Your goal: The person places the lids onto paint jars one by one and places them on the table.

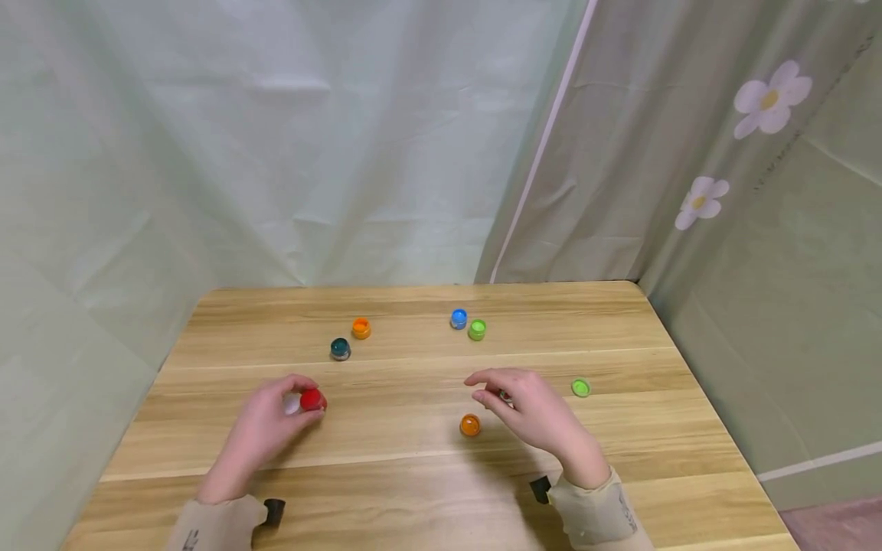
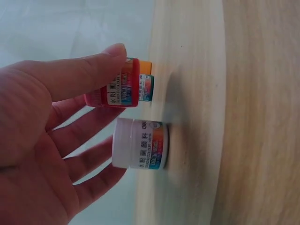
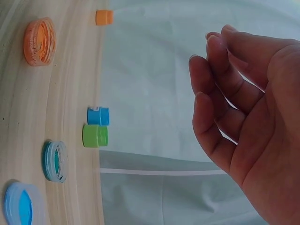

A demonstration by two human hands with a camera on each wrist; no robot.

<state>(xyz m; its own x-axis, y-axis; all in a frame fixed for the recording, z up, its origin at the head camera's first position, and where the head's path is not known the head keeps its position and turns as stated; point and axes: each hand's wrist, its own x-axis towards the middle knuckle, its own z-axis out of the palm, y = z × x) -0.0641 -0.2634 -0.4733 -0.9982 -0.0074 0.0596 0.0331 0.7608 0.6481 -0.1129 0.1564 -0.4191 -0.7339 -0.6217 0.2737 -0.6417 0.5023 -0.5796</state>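
Note:
My left hand [image 1: 265, 421] pinches a small red paint jar [image 2: 123, 83] between thumb and fingertips, close over the tabletop. Just beside it, by the lower fingers, stands a white paint jar [image 2: 140, 144] with a printed label. My right hand [image 1: 527, 405] hovers above the table on the right, fingers loosely bent and nothing in them. Below its fingertips lies an orange paint lid [image 1: 470, 425]. A teal lid [image 3: 55, 161] is partly hidden behind this hand in the head view. A blue lid [image 3: 19, 206] shows at the corner of the right wrist view.
Toward the back left sit a dark teal jar [image 1: 341, 349] and an orange jar [image 1: 361, 328]. A blue jar [image 1: 458, 319] and a green jar [image 1: 477, 330] are close together at the back. Rightward lies a green lid [image 1: 581, 387]. A curtain [image 1: 344, 153] hangs behind the wooden table [image 1: 386, 497].

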